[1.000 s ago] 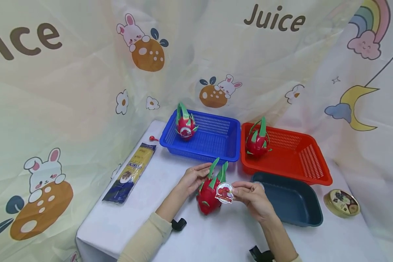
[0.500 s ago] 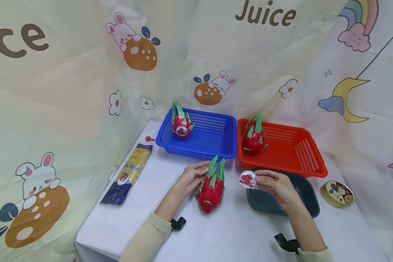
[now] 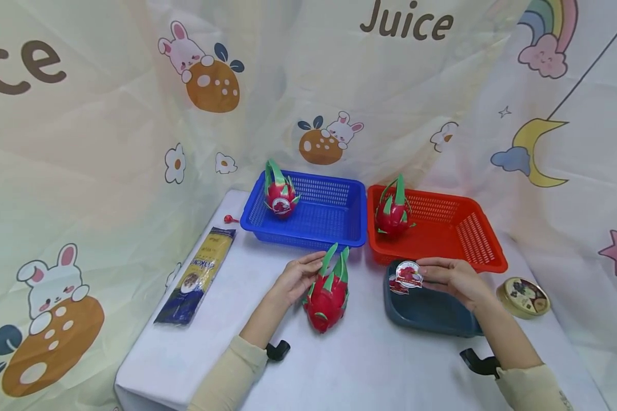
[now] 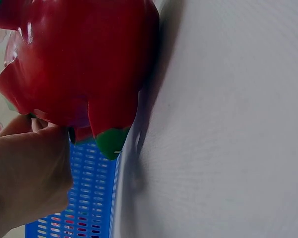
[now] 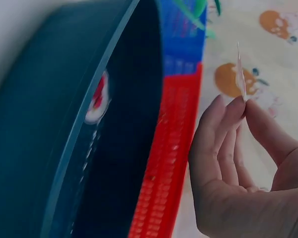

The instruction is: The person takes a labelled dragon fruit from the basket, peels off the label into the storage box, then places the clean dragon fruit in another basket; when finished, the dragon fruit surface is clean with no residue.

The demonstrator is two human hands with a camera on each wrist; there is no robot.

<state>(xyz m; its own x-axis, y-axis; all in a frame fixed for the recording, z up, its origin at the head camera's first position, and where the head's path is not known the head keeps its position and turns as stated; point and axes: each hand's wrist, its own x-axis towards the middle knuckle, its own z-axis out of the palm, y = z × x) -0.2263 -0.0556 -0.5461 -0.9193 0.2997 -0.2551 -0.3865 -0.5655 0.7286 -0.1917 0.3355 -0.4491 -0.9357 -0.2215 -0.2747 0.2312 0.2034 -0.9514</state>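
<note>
Head view shows one white-clothed table (image 3: 360, 365) bearing two baskets along its far side: a red basket (image 3: 442, 235) on the right and a blue basket (image 3: 329, 216) on the left, just beside each other, likely so that their contents lie apart yet within reach. Near of the red one is one dark tray (image 3: 419, 308), likely for keeping small pieces together. One long packet (image 3: 196, 279) lies toward the left edge, out of the way. Three dragon fruits show: a blue-basket fruit (image 3: 281, 201), a red-basket fruit (image 3: 392, 217) and a near fruit (image 3: 326, 303) on the table, leaves pointing far. Of two hands, the left hand (image 3: 294, 281) holds the near fruit at its leafy end, fingertips partly hidden, probably to stop it rolling. Over the tray, the right hand (image 3: 457, 281) pinches one sticker (image 3: 409, 274) by its edge, seemingly leaving the print uncovered. One round tin (image 3: 523, 298) sits to the right. Stickers number three: the pinched one, a tray sticker (image 3: 398, 286) and the blue-basket fruit's label (image 3: 281, 206). Smallest is one red object (image 3: 229, 218), unidentifiable, left of the blue basket.
</note>
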